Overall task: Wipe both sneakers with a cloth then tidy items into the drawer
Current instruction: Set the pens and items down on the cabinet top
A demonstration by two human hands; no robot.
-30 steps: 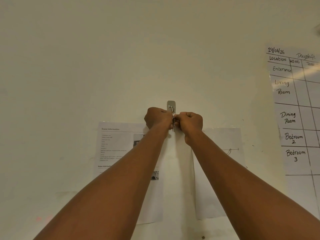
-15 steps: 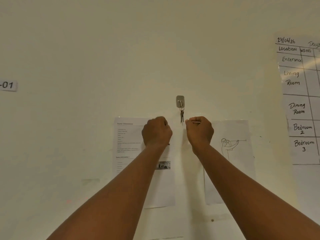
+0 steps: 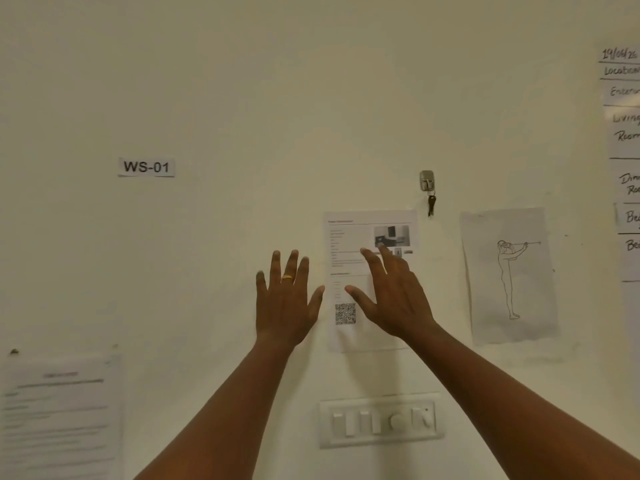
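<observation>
A shiny metal hook (image 3: 427, 180) sits on the smooth matt wall (image 3: 242, 81), near thin paper sheets (image 3: 509, 275) and a plastic switch plate (image 3: 381, 421).

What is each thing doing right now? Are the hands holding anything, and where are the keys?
Left hand: open, fingers spread, holding nothing.
Right hand: open, spread, holding nothing.
Keys: hanging from the hook, untouched.
Printed sheet: on the wall, partly behind the right hand.
Switch panel: blurred, cannot tell.

Keys (image 3: 431, 204) hang from a wall hook (image 3: 427, 180) — papers, a switch panel (image 3: 381, 421) below.
</observation>
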